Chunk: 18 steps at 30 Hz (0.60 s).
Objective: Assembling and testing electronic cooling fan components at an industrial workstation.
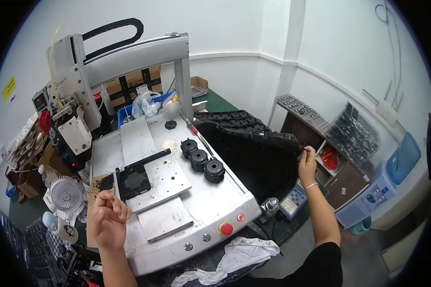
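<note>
My right hand (308,167) is stretched out to the far right, its fingers closed at the corner of a black plastic tray (273,137). The tray's moulded rim is raised above a dark hollow. My left hand (111,217) hovers at the near left edge of the machine bed (225,210), fingers loosely bent and apart, with nothing seen in it. Just beyond it, a black square part (134,181) sits in the metal fixture plate (170,177). Three stacks of round black parts (199,160) stand right of the plate, and a single round black part (170,124) lies farther back.
A gantry (134,55) spans the machine's back. A red stop button (226,228) is on its front panel, with a white cloth (234,258) below. A keypad box (293,201) stands at the right. A small fan (66,195) and a bottle (60,227) stand left.
</note>
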Tool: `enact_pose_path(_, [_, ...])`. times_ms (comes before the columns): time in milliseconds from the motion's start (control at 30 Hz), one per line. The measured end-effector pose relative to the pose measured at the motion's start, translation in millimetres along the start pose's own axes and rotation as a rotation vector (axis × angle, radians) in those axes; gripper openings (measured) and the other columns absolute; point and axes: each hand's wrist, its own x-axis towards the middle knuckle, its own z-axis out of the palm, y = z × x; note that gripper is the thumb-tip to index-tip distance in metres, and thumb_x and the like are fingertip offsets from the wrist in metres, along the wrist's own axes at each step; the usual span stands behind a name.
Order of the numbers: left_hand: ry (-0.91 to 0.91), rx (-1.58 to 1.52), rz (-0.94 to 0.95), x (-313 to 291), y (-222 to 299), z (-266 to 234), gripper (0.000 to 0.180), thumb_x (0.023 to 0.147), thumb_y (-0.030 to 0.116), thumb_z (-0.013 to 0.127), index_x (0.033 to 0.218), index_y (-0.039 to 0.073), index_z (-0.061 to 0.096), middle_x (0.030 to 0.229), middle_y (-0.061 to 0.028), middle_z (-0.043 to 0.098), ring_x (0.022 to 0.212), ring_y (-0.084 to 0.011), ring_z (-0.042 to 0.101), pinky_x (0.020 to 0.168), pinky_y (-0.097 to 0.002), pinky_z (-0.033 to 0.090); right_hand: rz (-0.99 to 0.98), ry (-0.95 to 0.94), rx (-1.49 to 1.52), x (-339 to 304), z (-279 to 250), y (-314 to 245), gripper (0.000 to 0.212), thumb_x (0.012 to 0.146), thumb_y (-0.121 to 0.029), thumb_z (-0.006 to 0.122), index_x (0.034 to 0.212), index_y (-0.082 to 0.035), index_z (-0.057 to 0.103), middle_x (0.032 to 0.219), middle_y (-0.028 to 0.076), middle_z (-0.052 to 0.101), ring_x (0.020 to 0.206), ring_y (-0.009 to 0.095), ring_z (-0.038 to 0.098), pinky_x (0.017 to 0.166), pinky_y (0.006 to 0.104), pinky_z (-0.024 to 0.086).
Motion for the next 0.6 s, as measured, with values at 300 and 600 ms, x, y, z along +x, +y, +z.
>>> enact_pose_path(300, [0.006, -0.054, -0.035, 2, 1, -4, 0.035, 0.087, 0.026, 0.058, 0.111, 0.004, 0.046, 0.082, -0.0046, 0.049, 0.069, -0.0153, 0.046, 0.066, -0.0308, 0.039, 0.592, 0.098, 1.256, -36, 34, -64, 0.045, 0.096, -0.022, 0.048, 0.137, -0.007, 0.035, 0.122, 0.013, 0.059, 0.110, 0.031, 0.059, 0.095, 0.0430, 0.044])
enact_pose_path(600, [0.005, -0.075, -0.048, 2, 2, -2, 0.035, 0.085, 0.026, 0.059, 0.109, 0.004, 0.047, 0.079, -0.0041, 0.049, 0.068, -0.0152, 0.046, 0.065, -0.0309, 0.039, 1.115, -0.302, 1.187, -30, 32, -101, 0.026, 0.086, -0.004, 0.044, 0.107, 0.009, 0.052, 0.107, 0.020, 0.061, 0.099, 0.034, 0.063, 0.090, 0.0487, 0.052])
